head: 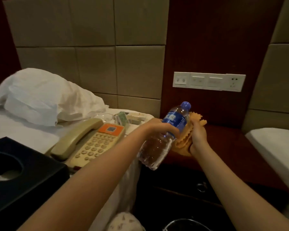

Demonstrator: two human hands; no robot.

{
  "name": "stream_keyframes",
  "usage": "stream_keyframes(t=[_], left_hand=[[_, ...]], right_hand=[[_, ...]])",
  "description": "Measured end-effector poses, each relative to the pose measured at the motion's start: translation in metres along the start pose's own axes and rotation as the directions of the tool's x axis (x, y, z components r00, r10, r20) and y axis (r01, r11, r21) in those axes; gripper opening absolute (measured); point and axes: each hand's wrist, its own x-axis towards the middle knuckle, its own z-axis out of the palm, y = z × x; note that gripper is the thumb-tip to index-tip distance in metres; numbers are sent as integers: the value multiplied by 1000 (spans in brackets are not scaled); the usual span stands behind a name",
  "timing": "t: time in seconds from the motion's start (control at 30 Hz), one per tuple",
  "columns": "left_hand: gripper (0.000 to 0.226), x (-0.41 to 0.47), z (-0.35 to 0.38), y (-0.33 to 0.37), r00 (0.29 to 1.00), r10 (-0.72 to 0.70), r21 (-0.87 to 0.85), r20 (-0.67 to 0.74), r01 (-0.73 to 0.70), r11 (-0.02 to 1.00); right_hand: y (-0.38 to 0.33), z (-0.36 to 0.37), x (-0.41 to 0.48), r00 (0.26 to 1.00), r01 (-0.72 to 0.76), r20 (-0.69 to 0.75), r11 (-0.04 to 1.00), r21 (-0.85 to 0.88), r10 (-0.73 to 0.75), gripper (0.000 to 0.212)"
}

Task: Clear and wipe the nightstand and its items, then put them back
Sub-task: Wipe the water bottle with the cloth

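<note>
Dark wood nightstand [223, 145] with a water bottle [157, 147] held tilted above it.
Fingers of the left hand [159, 127] curl round the bottle's middle; those of the right hand [198, 137] clutch an orange cloth [188, 132] against its side. Left of the nightstand, a phone [88, 142] lies on the bed [15, 129].

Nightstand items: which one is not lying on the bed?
The bottle, held tilted in the left hand, with the cloth in the right hand against it. The phone and the tissue box lie on the bed.
</note>
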Motion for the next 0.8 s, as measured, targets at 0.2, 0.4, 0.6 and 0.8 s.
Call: stream_keyframes(t=[0.2,0.4,0.6,0.8], left_hand=[[69,-4,71,-27,983,-52,-73,173,66,995],[58,-17,119,-57,965,-60,-162,256,104,981],[34,-26,152,-91,890,-97,-348,446,272,897],[30,-34,167,-111,871,-26,-402,490,253,880]], right_hand=[[31,-70,-25,983,92,-149,990,-108,-108,17],[51,-111,-48,968,118,-183,955,-271,-171,26],[68,-126,-73,973,178,-77,923,-341,-216,59],[93,-140,-78,957,239,-59,886,-397,-285,12]])
